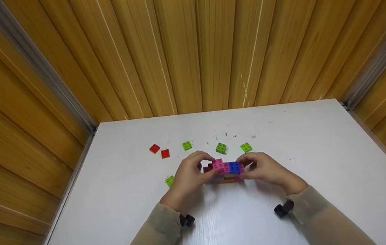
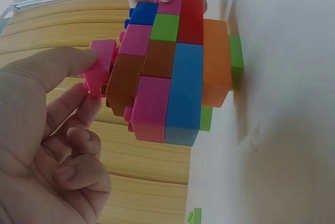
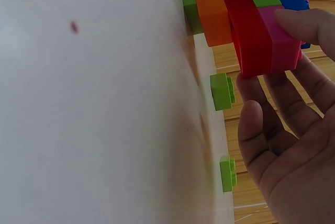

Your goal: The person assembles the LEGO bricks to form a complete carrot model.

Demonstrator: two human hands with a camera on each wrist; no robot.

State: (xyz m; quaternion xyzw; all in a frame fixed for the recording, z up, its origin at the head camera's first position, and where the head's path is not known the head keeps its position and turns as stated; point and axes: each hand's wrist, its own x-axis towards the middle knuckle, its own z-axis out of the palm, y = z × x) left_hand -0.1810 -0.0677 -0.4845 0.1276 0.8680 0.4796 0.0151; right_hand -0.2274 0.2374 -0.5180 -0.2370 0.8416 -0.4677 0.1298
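Note:
A block structure of stacked toy bricks in orange, blue, brown, red, pink and green stands on the table between both hands. My left hand pinches a pink brick between thumb and fingers, at the top of the structure beside a brown brick. Whether the pink brick is fully seated cannot be told. With thumb and fingertips, my right hand grips the structure's right end, at another pink brick above a red one. A blue brick shows on top between the hands.
Beyond the hands lie two red flat pieces and several green bricks, among them a thicker one and a flatter one. Another green brick sits beside the left wrist. Wood-patterned walls border the white table.

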